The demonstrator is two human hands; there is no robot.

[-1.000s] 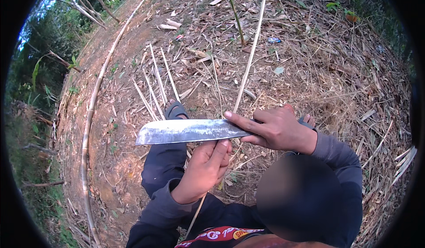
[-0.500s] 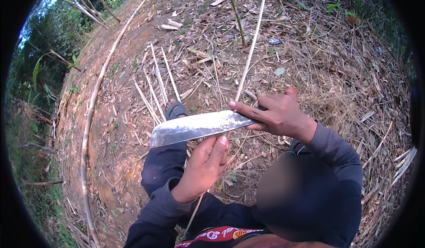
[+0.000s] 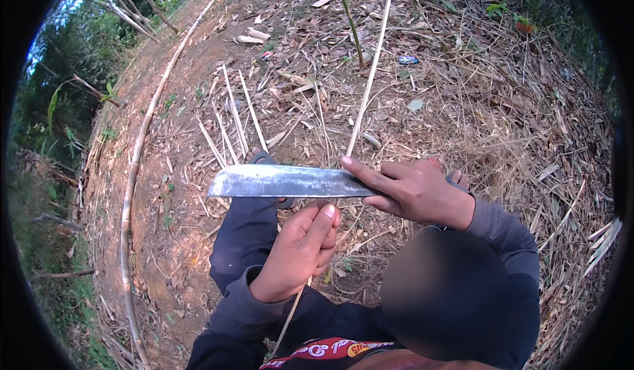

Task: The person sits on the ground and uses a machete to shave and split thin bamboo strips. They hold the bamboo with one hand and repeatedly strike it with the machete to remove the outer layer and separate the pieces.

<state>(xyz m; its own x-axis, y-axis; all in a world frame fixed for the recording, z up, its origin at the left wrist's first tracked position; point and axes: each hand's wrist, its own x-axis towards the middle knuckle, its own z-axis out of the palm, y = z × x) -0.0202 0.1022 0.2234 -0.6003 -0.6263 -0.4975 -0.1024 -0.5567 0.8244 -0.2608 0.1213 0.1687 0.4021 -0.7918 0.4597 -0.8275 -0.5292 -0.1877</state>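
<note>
- The work in hand looks like trimming a long pale strip (image 3: pixel 357 120) with a big knife (image 3: pixel 284 181), and it seems to be partway through; the strip is in the hand and at the blade, not set down.
- Several pale sticks (image 3: pixel 253 110) lie on the ground just beyond a sandal (image 3: pixel 263 159); they look like pieces already split, though whether they are finished I cannot tell; small chips lie scattered around.
- What is left is hard to judge; the strip's far length reaches well past the knife, and how smooth it is cannot be made out.
- The left hand (image 3: pixel 300 244) is closed in a pinch, thumb against bent fingers, apparently on the strip just below the blade's lower edge; a thin length (image 3: pixel 290 318) runs out below that hand, likely the same strip; the join is hidden.
- The right hand (image 3: pixel 419 188) is wrapped around the knife's handle, forefinger stretched along the upper edge; the blade points left, above the left fingertips and across the strip's line.
</note>
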